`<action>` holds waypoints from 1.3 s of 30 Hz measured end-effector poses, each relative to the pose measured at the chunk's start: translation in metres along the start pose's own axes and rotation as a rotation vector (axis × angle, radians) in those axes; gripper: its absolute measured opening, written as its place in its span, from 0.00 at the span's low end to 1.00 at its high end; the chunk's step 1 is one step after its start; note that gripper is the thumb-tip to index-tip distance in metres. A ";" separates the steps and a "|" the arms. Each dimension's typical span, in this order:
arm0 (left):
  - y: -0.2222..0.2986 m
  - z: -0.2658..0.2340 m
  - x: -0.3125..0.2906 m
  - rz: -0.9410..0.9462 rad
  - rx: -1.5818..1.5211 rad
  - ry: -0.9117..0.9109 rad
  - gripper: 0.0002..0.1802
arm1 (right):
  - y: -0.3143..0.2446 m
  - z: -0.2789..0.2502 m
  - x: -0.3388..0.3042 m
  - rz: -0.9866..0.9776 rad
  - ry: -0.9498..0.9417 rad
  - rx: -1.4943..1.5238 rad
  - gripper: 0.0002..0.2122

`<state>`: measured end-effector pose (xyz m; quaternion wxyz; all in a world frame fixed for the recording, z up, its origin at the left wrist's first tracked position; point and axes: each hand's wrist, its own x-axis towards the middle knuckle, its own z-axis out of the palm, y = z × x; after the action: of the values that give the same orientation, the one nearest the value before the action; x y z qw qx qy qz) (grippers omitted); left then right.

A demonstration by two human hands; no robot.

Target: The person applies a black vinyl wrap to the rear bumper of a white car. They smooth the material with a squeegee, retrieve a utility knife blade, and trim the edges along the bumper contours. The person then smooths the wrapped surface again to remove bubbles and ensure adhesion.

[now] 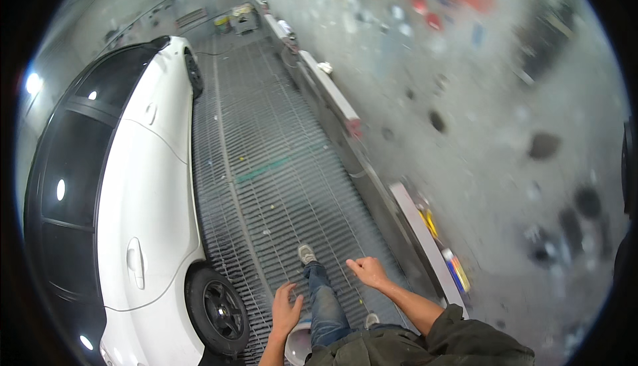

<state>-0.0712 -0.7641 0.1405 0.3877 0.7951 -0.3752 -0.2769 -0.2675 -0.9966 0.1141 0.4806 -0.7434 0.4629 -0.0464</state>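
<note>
Car (149, 186): white, dark-windowed, along the left edge of the grate (266, 130); visible doors closed. Near wheel (220, 307): black, fitted to the car. Left hand (286, 309): fingers loosely bent, released, nothing seen in them. Container (298, 345): pale, round-rimmed, beside the left forearm toward the grate's lower edge; partly hidden, contact uncertain. Right hand (369, 271): fingers curled in above the grate; whether they enclose anything cannot be told. Ledge (425, 246): along the grate's right edge; yellow item (428, 222) and multicoloured pack (456, 271) on its right side. Progress: neither hand touches the car; what is done or left cannot be judged.
</note>
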 end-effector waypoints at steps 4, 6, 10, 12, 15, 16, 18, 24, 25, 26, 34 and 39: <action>-0.025 -0.066 0.107 -0.086 0.023 0.067 0.24 | -0.067 0.009 0.157 -0.006 -0.064 -0.004 0.30; -0.039 -0.106 0.161 -0.131 0.090 0.069 0.24 | -0.104 0.019 0.230 -0.024 -0.071 -0.036 0.30; -0.030 -0.192 0.286 -0.095 0.138 0.108 0.24 | -0.191 0.030 0.353 -0.147 -0.057 -0.060 0.30; -0.012 -0.228 0.356 -0.120 0.101 0.124 0.24 | -0.242 0.018 0.402 -0.088 -0.062 -0.014 0.30; -0.003 -0.265 0.470 -0.071 0.109 0.117 0.24 | -0.276 0.000 0.495 -0.016 -0.034 -0.040 0.28; -0.001 -0.274 0.507 -0.060 0.112 0.123 0.24 | -0.279 -0.002 0.529 -0.012 -0.022 -0.032 0.28; 0.002 -0.288 0.587 -0.022 0.102 0.126 0.24 | -0.282 -0.014 0.600 0.000 0.026 -0.047 0.27; 0.017 -0.327 0.811 -0.032 0.091 0.128 0.24 | -0.322 -0.065 0.820 0.095 0.134 -0.089 0.26; 0.016 -0.335 0.842 -0.029 0.092 0.129 0.24 | -0.338 -0.069 0.857 0.060 0.143 -0.087 0.26; 0.014 -0.347 0.874 -0.025 0.092 0.131 0.24 | -0.354 -0.073 0.897 0.025 0.153 -0.085 0.26; -0.012 -0.445 1.109 -0.141 -0.036 0.233 0.27 | -0.553 -0.076 1.158 -0.131 0.037 -0.151 0.16; -0.082 -0.496 1.292 -0.097 -0.152 0.233 0.26 | -0.610 -0.068 1.336 -0.204 0.024 -0.209 0.19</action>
<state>1.0531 -1.5758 0.1504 0.4738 0.8075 -0.2669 -0.2286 0.8477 -1.9548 0.1108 0.3879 -0.8319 0.3930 -0.0555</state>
